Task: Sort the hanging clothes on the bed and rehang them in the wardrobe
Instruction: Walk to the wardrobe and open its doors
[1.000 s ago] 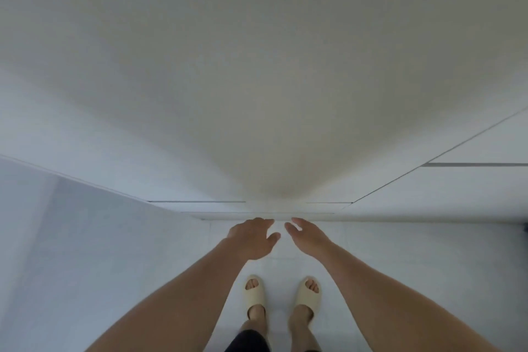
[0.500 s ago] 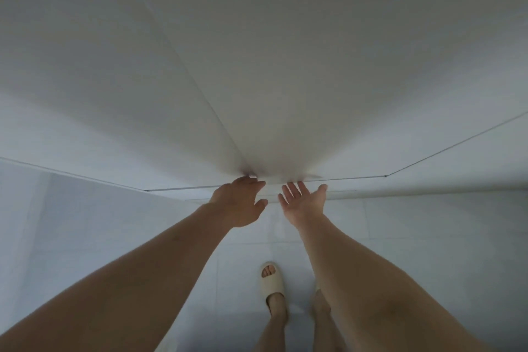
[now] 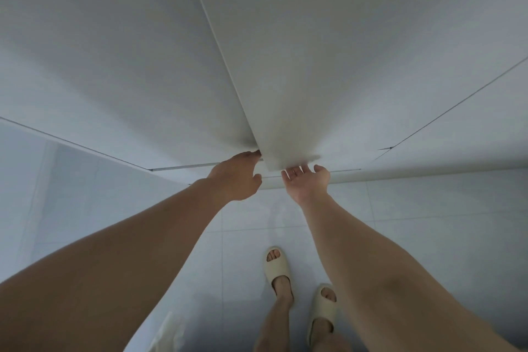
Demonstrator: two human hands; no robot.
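1. While both arms reach out to the tall white flat-panel wardrobe doors [image 3: 285,66], the person stands on the pale tiled floor [image 3: 428,223] in cream foam slippers [image 3: 276,266].
2. The left hand [image 3: 237,176] has its fingers curled at the bottom edge of the left door, right by the gap between the two doors. The tips are hidden, so I cannot tell how well it grips.
3. The right hand [image 3: 307,183] is turned palm up, and its fingers hook under the bottom edge of the right door, which stands out a little from the rest.
4. I think the job is only at its start. The doors are just being pulled open.
5. No clothes, hangers or bed can be seen, so I cannot tell where the clothes are. Taking them out, sorting them on the bed and hanging them back all look left to do.
6. No brand, label or writing shows anywhere.
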